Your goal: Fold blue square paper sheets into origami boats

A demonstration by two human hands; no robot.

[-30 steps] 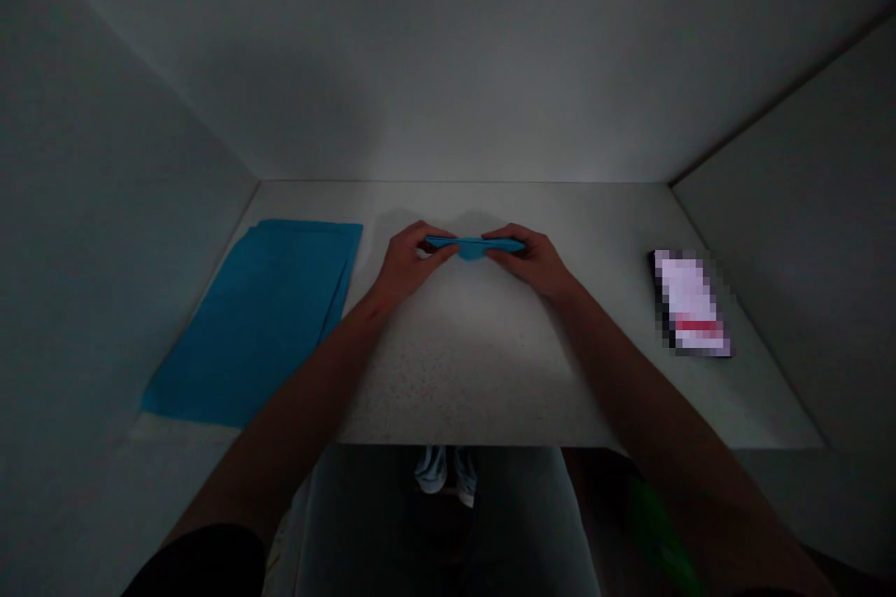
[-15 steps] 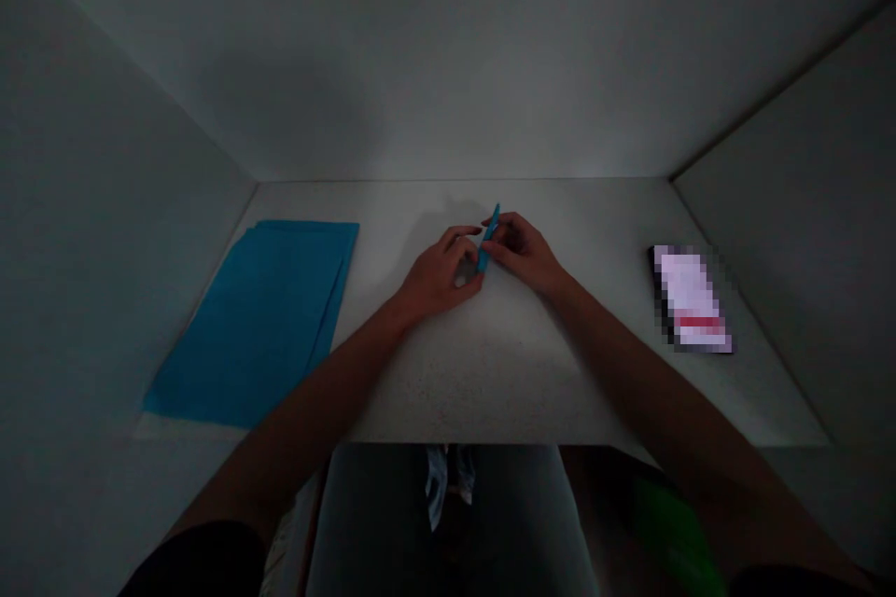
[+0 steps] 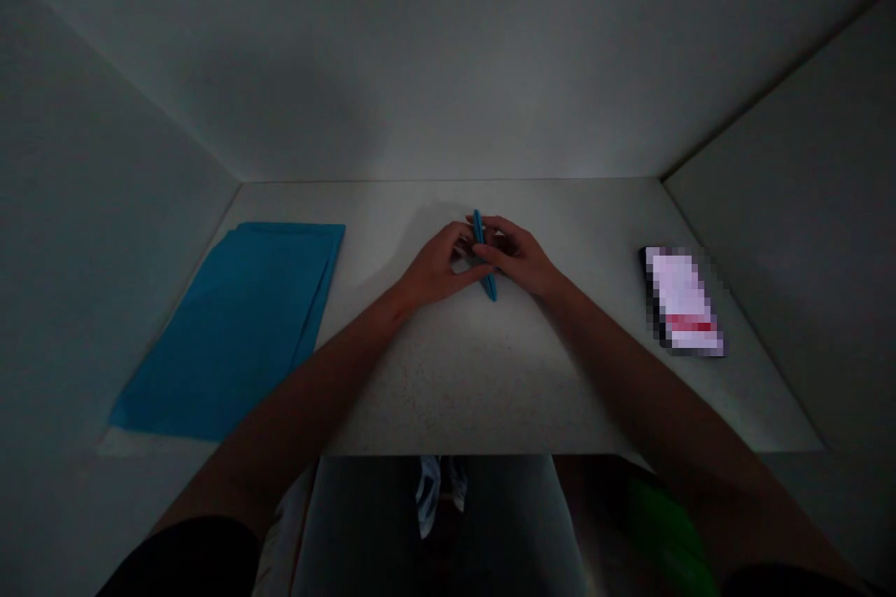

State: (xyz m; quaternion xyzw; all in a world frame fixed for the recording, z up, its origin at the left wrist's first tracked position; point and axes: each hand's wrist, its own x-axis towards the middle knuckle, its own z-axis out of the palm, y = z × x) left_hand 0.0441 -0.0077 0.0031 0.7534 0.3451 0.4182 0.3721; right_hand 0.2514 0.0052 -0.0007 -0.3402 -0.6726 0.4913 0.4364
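Because the blue sheets (image 3: 231,326) lie at the left of the desk (image 3: 448,382), I take them as set aside within easy reach. From my end, the left hand (image 3: 438,266) grips a folded blue piece (image 3: 479,229), held edge-up at the middle; the right hand (image 3: 522,256) pinches it from the opposite side, probably so its layers press together. Farther right, the phone (image 3: 686,303) lies well apart, presumably so neither arm knocks it.
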